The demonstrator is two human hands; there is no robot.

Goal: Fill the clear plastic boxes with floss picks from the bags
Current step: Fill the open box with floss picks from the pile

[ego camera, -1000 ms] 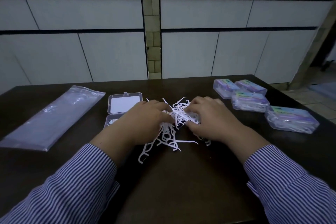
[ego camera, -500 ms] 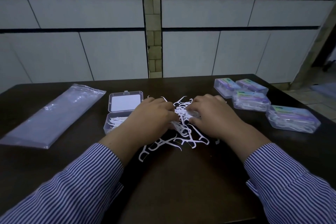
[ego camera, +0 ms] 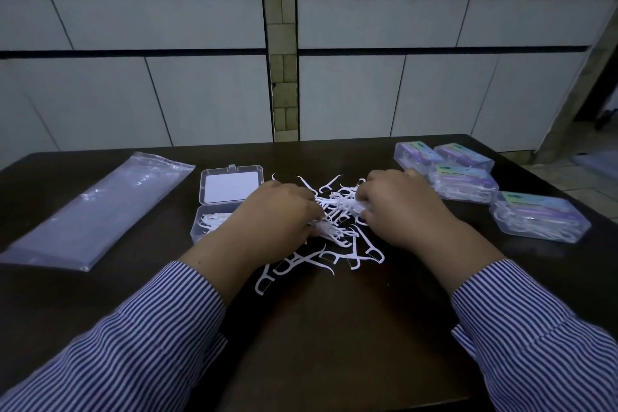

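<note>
Since a second ago: loose floss picks [ego camera: 337, 244] spread nearer — left hand [ego camera: 277, 214] and right hand [ego camera: 401, 207] curled, gathering picks; open clear box [ego camera: 214, 221] only part-filled.

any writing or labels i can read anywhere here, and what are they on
Nothing can be read in this view.
Closed boxes at the right: each lid carries a green and purple label, its print too blurred to read.
Open box: a plain white card in the lid, no print visible.
Plastic bag: clear, no print visible.
Floss picks: no marks visible.
</note>
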